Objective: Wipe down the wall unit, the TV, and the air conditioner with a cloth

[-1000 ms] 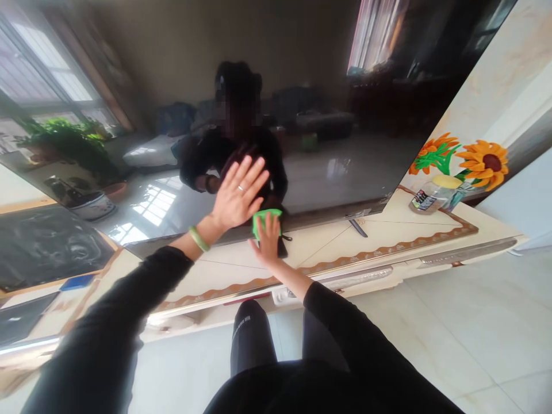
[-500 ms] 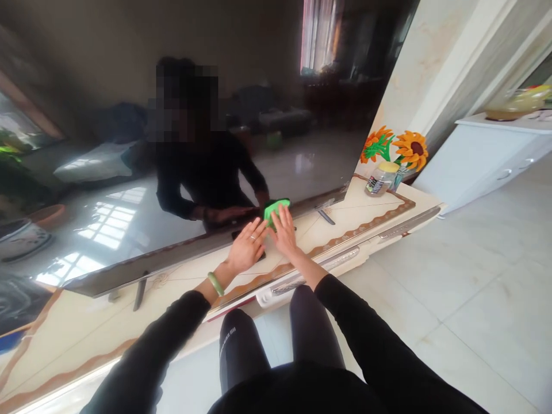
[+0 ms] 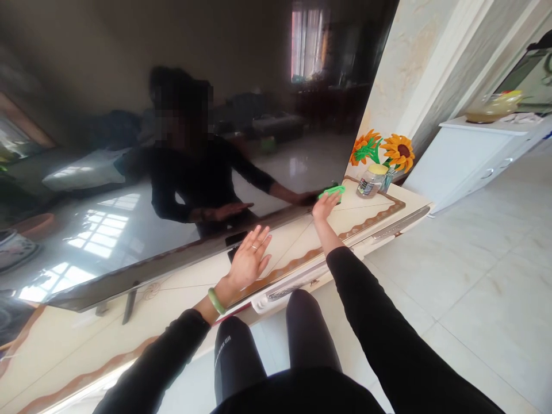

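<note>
A large dark television point(image 3: 259, 161) stands on a cream cabinet top point(image 3: 297, 241) with a brown wavy border. My right hand point(image 3: 326, 206) holds a green cloth point(image 3: 332, 192) against the lower right edge of the television. Its fingers lie over the cloth. Near the middle of the bottom edge, my left hand point(image 3: 250, 259) is held with its fingers outstretched and nothing in it. A ring is on one finger and a green bangle point(image 3: 216, 301) circles the wrist. A small black object point(image 3: 233, 251) lies partly hidden behind this hand.
Right of the television stand a jar with a yellow lid point(image 3: 371, 181) and orange sunflowers point(image 3: 399, 152) in a glass vase. A white cabinet point(image 3: 483, 155) stands farther right, bearing a glass bowl point(image 3: 491, 112). Drawer fronts point(image 3: 297, 284) run along the cabinet's front, close to my knees.
My right hand has moved right with the green cloth, from the middle of the television's bottom edge to its right corner. The left hand has stayed near the middle, now apart from the right.
</note>
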{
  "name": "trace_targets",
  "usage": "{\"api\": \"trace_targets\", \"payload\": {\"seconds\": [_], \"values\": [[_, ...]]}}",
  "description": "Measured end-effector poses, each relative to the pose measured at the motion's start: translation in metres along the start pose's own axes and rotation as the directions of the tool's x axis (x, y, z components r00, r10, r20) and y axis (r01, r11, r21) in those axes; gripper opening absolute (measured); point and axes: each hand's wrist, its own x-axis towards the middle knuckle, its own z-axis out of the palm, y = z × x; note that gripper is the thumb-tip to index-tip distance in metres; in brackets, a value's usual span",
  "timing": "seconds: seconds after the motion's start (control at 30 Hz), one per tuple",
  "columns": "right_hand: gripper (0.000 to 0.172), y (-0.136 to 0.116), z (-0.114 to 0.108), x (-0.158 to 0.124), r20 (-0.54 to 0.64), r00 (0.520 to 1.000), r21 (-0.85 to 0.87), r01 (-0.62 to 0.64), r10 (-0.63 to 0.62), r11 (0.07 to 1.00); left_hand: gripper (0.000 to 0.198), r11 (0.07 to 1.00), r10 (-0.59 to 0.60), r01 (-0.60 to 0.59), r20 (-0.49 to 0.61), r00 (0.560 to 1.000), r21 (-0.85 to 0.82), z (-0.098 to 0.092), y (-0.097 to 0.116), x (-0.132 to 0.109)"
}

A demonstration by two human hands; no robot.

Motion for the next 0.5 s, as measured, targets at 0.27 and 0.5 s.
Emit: {"api": "trace_targets", "payload": {"seconds": [0.27,0.5], "values": [[0.087,-0.032,0.030,-0.166,0.182,0.973,0.127,0.118,-0.140,0.985,0.058,0.989,-0.133,0.130,-0.046,0.990,-0.076,0.008,0.007,-0.018],[0.080,-0.058,0.021,-0.265,0.525,0.847,0.477,-0.215,-0.081,0.852,0.064,0.939,-0.270,0.242,-0.089,0.959,-0.244,0.017,0.012,-0.051]]}}
